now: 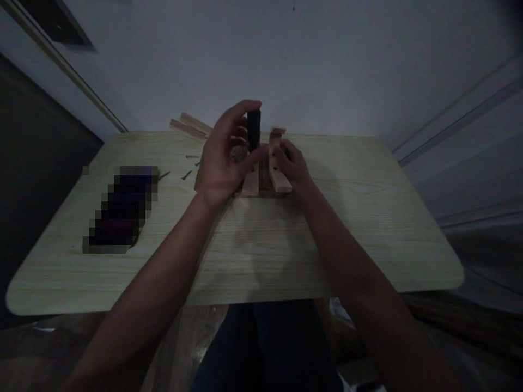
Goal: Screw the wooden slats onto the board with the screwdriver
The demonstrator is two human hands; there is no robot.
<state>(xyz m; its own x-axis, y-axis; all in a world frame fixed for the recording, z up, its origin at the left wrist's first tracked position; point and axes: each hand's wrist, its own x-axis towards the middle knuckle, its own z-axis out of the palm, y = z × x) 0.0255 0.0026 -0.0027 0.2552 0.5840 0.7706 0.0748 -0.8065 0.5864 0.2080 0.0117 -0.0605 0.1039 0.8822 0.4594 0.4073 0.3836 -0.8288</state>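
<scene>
My left hand (pixel 223 158) curls around an upright black bar-shaped piece (pixel 254 129), its index finger over the top and its thumb low on the near side. Beneath that thumb a pale wooden piece (pixel 250 188) shows its near end. My right hand (pixel 295 165) grips a curved wooden piece (pixel 278 178) with dark holes in it, which stands beside the black piece. Between and under the two wooden pieces lies a darker wooden base (pixel 265 191), mostly covered. A round, speckled brown part (pixel 237 154) shows partly behind my left fingers.
Several screws (pixel 187 175) lie left of my left hand. Two wooden strips (pixel 190 126) rest at the table's back edge. A dark, pixelated object (pixel 122 209) lies on the left of the wood-grain table (pixel 388 228), which meets a white wall (pixel 327 65).
</scene>
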